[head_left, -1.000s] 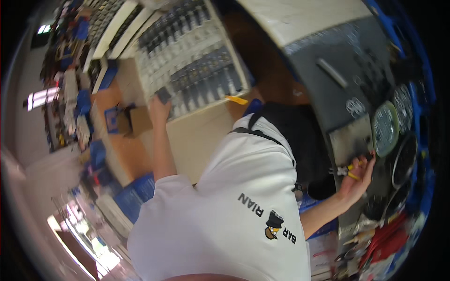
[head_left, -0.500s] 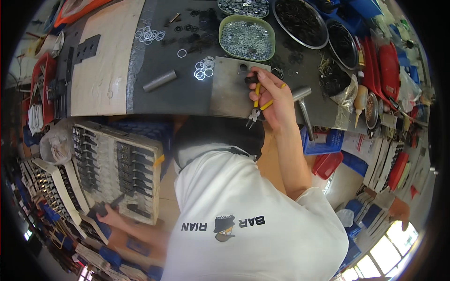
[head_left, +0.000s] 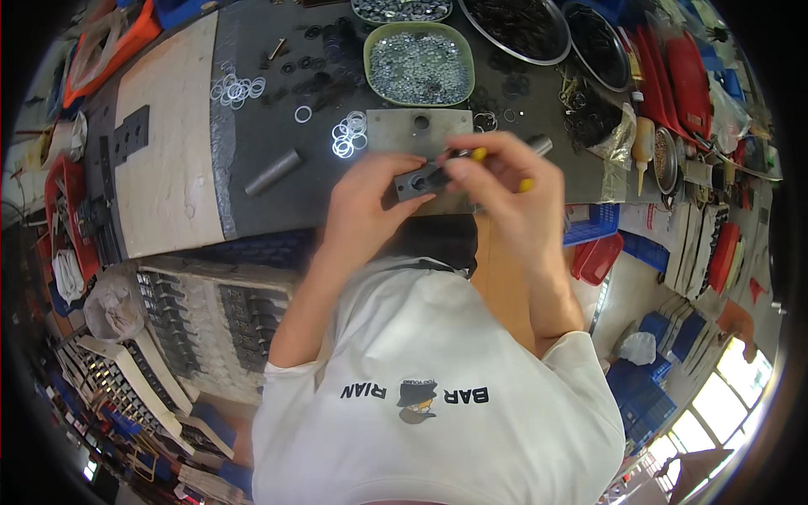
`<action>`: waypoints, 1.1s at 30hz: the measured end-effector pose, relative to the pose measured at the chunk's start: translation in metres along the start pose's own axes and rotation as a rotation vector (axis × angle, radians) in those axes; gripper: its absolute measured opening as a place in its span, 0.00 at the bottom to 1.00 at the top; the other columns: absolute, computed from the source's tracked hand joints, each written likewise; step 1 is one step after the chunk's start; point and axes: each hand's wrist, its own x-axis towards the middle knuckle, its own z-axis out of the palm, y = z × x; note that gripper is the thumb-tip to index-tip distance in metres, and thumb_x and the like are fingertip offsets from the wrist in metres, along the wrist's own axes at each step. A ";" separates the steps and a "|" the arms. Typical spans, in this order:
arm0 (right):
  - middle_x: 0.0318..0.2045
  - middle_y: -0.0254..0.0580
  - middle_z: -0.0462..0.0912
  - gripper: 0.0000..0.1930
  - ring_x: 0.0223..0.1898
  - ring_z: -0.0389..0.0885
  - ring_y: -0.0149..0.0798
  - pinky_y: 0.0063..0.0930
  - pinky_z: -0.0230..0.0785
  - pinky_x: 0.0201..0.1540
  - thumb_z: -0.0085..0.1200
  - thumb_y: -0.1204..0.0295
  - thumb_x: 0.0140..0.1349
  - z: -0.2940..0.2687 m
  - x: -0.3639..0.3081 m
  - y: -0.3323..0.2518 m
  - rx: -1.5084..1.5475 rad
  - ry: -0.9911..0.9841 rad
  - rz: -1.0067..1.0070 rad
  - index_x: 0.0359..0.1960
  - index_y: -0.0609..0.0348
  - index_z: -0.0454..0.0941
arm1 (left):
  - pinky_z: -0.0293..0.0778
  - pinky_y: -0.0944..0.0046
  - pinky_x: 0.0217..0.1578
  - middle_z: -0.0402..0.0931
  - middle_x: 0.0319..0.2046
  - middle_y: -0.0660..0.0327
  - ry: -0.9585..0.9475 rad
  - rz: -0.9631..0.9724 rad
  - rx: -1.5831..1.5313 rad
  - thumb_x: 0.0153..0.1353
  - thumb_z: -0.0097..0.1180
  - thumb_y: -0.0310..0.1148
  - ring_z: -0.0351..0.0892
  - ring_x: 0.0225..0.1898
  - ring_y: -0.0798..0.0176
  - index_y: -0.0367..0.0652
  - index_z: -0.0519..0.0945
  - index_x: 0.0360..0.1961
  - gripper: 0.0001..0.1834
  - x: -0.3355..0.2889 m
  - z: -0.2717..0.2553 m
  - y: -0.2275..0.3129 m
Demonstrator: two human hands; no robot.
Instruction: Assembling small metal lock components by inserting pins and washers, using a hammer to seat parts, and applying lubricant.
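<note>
My left hand (head_left: 364, 202) is closed on a dark metal part (head_left: 406, 187) with a round hole, gripping it by its edges above the bench's front edge. My right hand (head_left: 515, 181) is at the part's right end, its thumb and forefinger pinched around something small and dark, blurred by motion. Yellow-handled pliers (head_left: 526, 184) are held in the same hand, their jaws hidden. Just beyond my hands a flat steel plate (head_left: 388, 126) with a hole lies on the bench. Beside it is a pile of shiny rings (head_left: 348, 135).
A green tray of small metal pieces (head_left: 370, 63) stands behind the plate. Left lies a metal rod (head_left: 273, 172); right, behind my hand, a hammer head (head_left: 541, 146) shows. Further right are a round dish of dark parts (head_left: 596, 46) and a glue bottle (head_left: 642, 151). A parts rack (head_left: 198, 328) stands lower left.
My left hand has come up from the rack at lower left with a dark metal part to the bench edge. My right hand, still with the pliers, has moved down to meet it.
</note>
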 end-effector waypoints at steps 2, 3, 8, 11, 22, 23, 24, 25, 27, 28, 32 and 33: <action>0.38 0.36 0.88 0.14 0.41 0.85 0.24 0.19 0.76 0.44 0.70 0.77 0.70 0.008 0.008 0.030 -0.066 -0.073 -0.039 0.55 0.64 0.88 | 0.82 0.57 0.53 0.89 0.49 0.57 0.000 0.010 0.065 0.51 0.82 0.24 0.87 0.53 0.53 0.39 0.88 0.49 0.23 0.004 -0.001 -0.003; 0.40 0.41 0.88 0.13 0.39 0.87 0.29 0.23 0.79 0.42 0.70 0.77 0.69 0.011 0.010 0.036 -0.217 -0.069 -0.133 0.55 0.63 0.88 | 0.82 0.55 0.52 0.89 0.48 0.57 0.011 0.019 0.134 0.50 0.81 0.24 0.86 0.53 0.52 0.39 0.88 0.49 0.23 0.005 -0.003 -0.004; 0.45 0.44 0.88 0.12 0.40 0.91 0.40 0.30 0.83 0.39 0.70 0.78 0.69 0.026 0.012 0.040 -0.407 0.023 -0.382 0.52 0.63 0.88 | 0.80 0.52 0.50 0.88 0.45 0.57 0.013 0.066 0.099 0.49 0.81 0.32 0.83 0.50 0.49 0.41 0.89 0.48 0.24 0.008 -0.003 -0.011; 0.45 0.44 0.88 0.14 0.40 0.91 0.42 0.31 0.83 0.39 0.72 0.78 0.66 0.028 0.009 0.041 -0.582 0.037 -0.489 0.53 0.61 0.87 | 0.81 0.51 0.51 0.88 0.45 0.57 0.019 0.038 0.110 0.50 0.80 0.32 0.84 0.51 0.49 0.41 0.88 0.49 0.24 0.007 -0.002 -0.013; 0.43 0.40 0.88 0.17 0.39 0.89 0.44 0.36 0.83 0.38 0.75 0.79 0.60 0.025 0.010 0.045 -0.736 -0.056 -0.768 0.50 0.59 0.88 | 0.85 0.57 0.50 0.91 0.47 0.52 -0.064 -0.079 0.340 0.66 0.56 0.16 0.93 0.48 0.54 0.40 0.88 0.55 0.19 0.075 -0.098 -0.031; 0.42 0.38 0.88 0.17 0.38 0.89 0.43 0.35 0.83 0.37 0.75 0.79 0.59 0.027 0.010 0.048 -0.724 -0.027 -0.754 0.50 0.59 0.88 | 0.85 0.58 0.49 0.92 0.47 0.54 0.059 -0.129 0.408 0.72 0.57 0.22 0.93 0.48 0.57 0.40 0.88 0.55 0.14 0.091 -0.109 -0.048; 0.42 0.38 0.88 0.17 0.38 0.89 0.43 0.35 0.83 0.37 0.75 0.79 0.59 0.028 0.010 0.051 -0.738 -0.030 -0.751 0.50 0.59 0.88 | 0.84 0.57 0.48 0.91 0.46 0.54 0.127 -0.128 0.539 0.76 0.60 0.31 0.92 0.46 0.55 0.42 0.89 0.54 0.11 0.107 -0.123 -0.081; 0.42 0.38 0.88 0.18 0.39 0.88 0.42 0.35 0.83 0.37 0.75 0.79 0.58 0.028 0.010 0.053 -0.700 -0.027 -0.757 0.50 0.59 0.88 | 0.84 0.50 0.51 0.91 0.46 0.52 0.126 -0.149 0.690 0.70 0.69 0.35 0.91 0.48 0.45 0.42 0.89 0.52 0.13 0.120 -0.136 -0.098; 0.43 0.39 0.88 0.19 0.40 0.87 0.41 0.33 0.83 0.37 0.74 0.79 0.56 0.029 0.014 0.057 -0.697 -0.020 -0.850 0.51 0.62 0.87 | 0.83 0.50 0.50 0.90 0.46 0.53 0.111 -0.149 0.725 0.68 0.71 0.37 0.90 0.48 0.46 0.44 0.89 0.52 0.14 0.134 -0.141 -0.107; 0.43 0.39 0.88 0.19 0.40 0.87 0.41 0.33 0.83 0.37 0.74 0.79 0.56 0.028 0.014 0.055 -0.703 -0.013 -0.847 0.51 0.62 0.87 | 0.83 0.49 0.50 0.90 0.46 0.53 0.105 -0.160 0.773 0.66 0.73 0.39 0.90 0.48 0.46 0.45 0.90 0.52 0.16 0.139 -0.144 -0.111; 0.45 0.40 0.87 0.17 0.40 0.85 0.39 0.31 0.82 0.37 0.70 0.78 0.59 0.027 0.010 0.050 -0.863 -0.097 -0.897 0.50 0.65 0.86 | 0.82 0.48 0.49 0.89 0.46 0.54 0.054 -0.115 0.705 0.65 0.75 0.40 0.89 0.48 0.47 0.45 0.91 0.48 0.15 0.144 -0.149 -0.127; 0.45 0.40 0.88 0.18 0.40 0.86 0.39 0.31 0.82 0.38 0.71 0.77 0.58 0.028 0.010 0.049 -0.847 -0.107 -0.893 0.51 0.65 0.86 | 0.82 0.48 0.49 0.89 0.46 0.54 0.052 -0.115 0.703 0.65 0.75 0.40 0.89 0.48 0.47 0.45 0.91 0.48 0.15 0.144 -0.148 -0.127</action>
